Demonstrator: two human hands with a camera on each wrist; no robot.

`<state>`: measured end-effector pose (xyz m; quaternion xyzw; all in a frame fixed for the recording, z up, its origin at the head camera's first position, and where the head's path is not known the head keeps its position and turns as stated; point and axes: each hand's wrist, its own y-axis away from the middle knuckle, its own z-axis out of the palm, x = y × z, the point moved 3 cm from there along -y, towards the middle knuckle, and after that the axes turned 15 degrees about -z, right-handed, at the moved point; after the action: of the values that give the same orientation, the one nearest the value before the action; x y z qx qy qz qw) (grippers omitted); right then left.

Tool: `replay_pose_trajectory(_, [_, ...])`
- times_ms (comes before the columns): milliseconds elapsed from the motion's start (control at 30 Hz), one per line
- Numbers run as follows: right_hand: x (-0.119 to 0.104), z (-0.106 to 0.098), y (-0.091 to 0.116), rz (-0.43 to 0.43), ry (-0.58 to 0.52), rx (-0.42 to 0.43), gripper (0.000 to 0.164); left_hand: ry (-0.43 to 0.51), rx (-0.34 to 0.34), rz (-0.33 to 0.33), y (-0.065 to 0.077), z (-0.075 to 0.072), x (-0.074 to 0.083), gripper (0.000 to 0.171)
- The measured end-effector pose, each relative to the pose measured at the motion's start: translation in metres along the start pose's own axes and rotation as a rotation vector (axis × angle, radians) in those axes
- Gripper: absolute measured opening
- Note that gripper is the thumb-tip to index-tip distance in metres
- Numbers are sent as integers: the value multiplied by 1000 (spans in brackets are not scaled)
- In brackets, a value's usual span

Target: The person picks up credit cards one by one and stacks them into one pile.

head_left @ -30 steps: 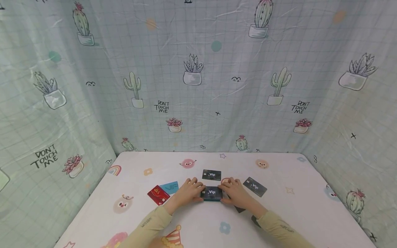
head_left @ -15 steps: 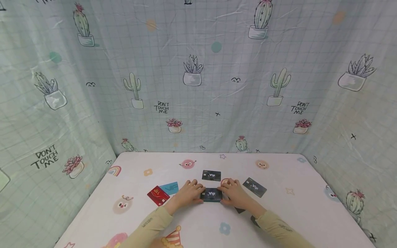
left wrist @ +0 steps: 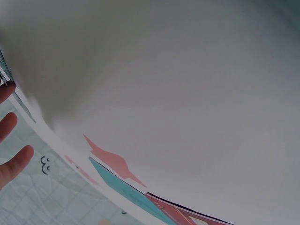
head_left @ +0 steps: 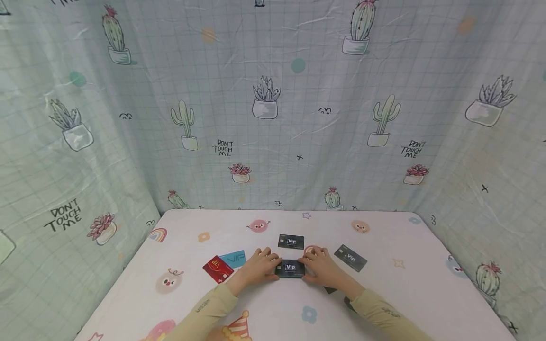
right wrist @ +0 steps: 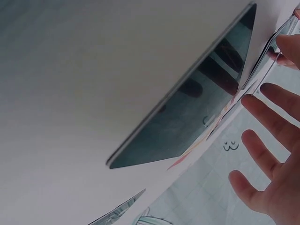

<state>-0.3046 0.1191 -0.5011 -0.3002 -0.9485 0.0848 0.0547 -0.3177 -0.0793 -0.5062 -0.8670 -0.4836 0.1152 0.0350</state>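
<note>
A black VIP card lies level at the middle of the table between both hands. My left hand grips its left end, thumb at the near corner and fingers at the far one. My right hand grips the right end in the same way. In the right wrist view, the card shows edge-on by the thumb and fingertips, with more than one thin edge. The left wrist view catches only a sliver of the card beside the left fingertips.
Beyond the hands lies another black card; a grey-black card is at right. Dark cards lie partly hidden under the right forearm. A red card overlaps a blue card at left. A cactus-print curtain surrounds the table.
The held card has shifted slightly toward the person, and the teal strip along its near edge has gone from sight. Both hands keep their grip; the other cards stay put.
</note>
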Motion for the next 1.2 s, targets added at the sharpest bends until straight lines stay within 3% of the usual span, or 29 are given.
replay_pose_trajectory(333, [0,1,1,-16,21,11,47,-3,4,2,1,1,1,53])
replay_pose_trajectory(633, [2,4,-1,-32,21,6,46,36,72,30,2,2,0,53])
replay_pose_trajectory(967, [3,1,-5,-1,-40,-28,50,34,-7,-31,1,3,2,55])
replay_pose_trajectory(1200, [3,1,-6,4,-43,-36,50,51,-14,-47,2,1,4,55])
